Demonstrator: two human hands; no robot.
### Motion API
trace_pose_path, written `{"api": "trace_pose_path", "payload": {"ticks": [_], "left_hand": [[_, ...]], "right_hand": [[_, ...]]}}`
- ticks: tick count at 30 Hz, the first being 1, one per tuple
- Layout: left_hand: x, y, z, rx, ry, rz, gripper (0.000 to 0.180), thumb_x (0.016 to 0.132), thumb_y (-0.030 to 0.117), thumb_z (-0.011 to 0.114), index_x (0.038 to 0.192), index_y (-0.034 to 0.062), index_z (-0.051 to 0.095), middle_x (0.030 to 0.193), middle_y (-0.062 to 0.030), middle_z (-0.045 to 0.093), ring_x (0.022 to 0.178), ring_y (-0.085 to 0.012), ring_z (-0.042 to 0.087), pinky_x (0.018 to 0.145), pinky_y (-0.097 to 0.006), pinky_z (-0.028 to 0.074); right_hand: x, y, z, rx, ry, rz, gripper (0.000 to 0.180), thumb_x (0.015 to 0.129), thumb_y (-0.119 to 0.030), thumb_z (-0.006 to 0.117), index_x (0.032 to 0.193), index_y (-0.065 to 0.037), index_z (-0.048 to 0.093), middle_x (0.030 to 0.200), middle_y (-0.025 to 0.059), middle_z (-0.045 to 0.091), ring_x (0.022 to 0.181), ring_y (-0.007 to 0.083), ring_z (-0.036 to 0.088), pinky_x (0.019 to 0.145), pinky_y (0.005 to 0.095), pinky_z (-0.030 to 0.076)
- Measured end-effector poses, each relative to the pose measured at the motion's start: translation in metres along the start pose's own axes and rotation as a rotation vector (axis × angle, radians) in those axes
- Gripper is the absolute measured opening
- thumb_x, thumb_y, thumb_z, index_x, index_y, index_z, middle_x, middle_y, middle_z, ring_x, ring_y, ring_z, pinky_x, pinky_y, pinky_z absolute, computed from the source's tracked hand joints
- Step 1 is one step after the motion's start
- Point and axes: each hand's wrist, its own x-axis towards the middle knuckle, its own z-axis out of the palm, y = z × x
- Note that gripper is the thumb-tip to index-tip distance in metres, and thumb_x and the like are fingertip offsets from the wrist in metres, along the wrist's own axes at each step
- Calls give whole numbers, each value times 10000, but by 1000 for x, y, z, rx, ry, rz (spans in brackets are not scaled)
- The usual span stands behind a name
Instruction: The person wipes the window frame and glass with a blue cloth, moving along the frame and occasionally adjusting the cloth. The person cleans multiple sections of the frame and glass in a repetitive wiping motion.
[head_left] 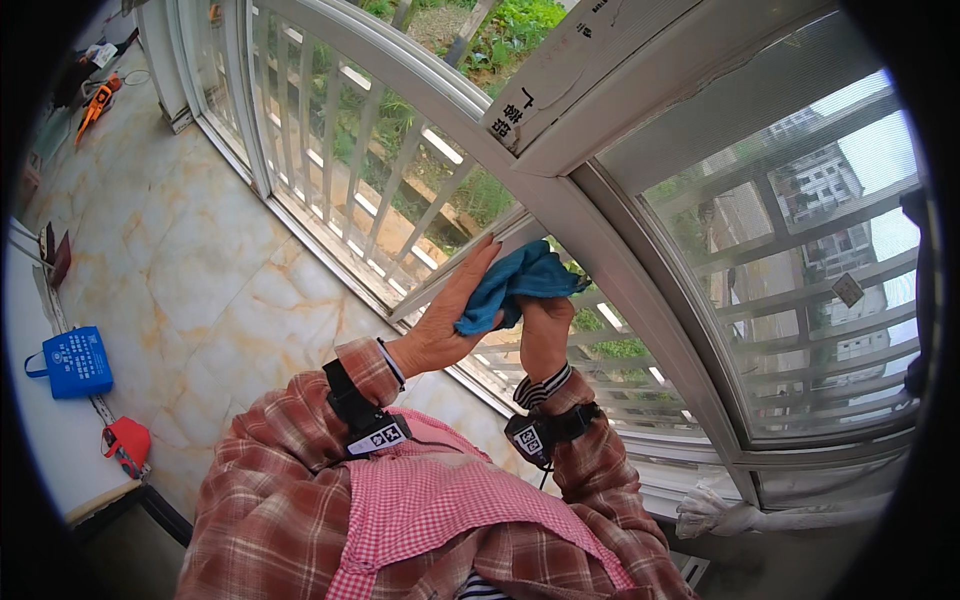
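Observation:
In front of me, a crumpled blue cloth (525,280) lies against the white window frame (610,240). My right hand (546,335) is closed around the lower part of the cloth. My left hand (447,318) reaches up beside it, fingers stretched out flat along the edge of the frame. A fold of the cloth lies over the thumb side of this hand and partly hides its thumb. Black straps with small devices circle both wrists, over plaid sleeves.
Window panes (800,270) with bars beyond them stand at the right. A tied white curtain (740,515) hangs low right. Marble-patterned floor (200,290) stretches left. A blue bag (75,362), a red tape measure (127,446) and an orange tool (98,105) lie at the left.

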Motion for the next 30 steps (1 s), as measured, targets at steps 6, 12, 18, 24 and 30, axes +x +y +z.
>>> {"api": "trace_pose_path", "payload": {"ticks": [6, 12, 18, 24, 30], "left_hand": [[-11, -11, -6, -75, 72, -75, 635, 880, -12, 587, 1460, 47, 336, 1406, -121, 431, 1296, -203, 433, 1053, -322, 377], [13, -47, -31, -472, 599, -202, 412, 859, 75, 720, 1213, -1, 525, 1039, -42, 629, 928, -98, 599, 826, -236, 500], [83, -67, -16, 238, 623, 274, 461, 798, 43, 716, 1208, 16, 506, 1189, -179, 546, 1046, -300, 592, 887, -333, 482], [92, -83, 8, 82, 393, 314, 601, 713, 67, 731, 1255, 29, 476, 1217, -187, 534, 1142, -394, 527, 956, -396, 451], [108, -85, -14, 468, 287, 475, 583, 659, 188, 729, 1197, 73, 534, 1208, -136, 566, 1210, -337, 485, 1061, -461, 348]], "right_hand": [[14, -10, -5, -169, -362, 195, 240, 946, -58, 559, 1159, 27, 628, 1054, 35, 670, 976, 106, 595, 864, 257, 479], [33, -14, -10, -483, -373, -74, 406, 978, -136, 558, 1340, 36, 494, 1223, 116, 636, 1095, 170, 611, 876, 282, 502], [57, -16, -16, -626, -85, 69, 269, 920, -170, 626, 1106, 16, 570, 903, 74, 676, 741, 148, 654, 591, 260, 503], [70, 0, -13, -751, -117, -73, 190, 934, -135, 567, 1007, 37, 534, 729, 87, 635, 574, 151, 608, 529, 304, 509], [72, -6, -6, -695, -118, -31, 179, 951, -121, 537, 896, 49, 546, 639, 77, 578, 522, 137, 578, 459, 274, 485]]}}
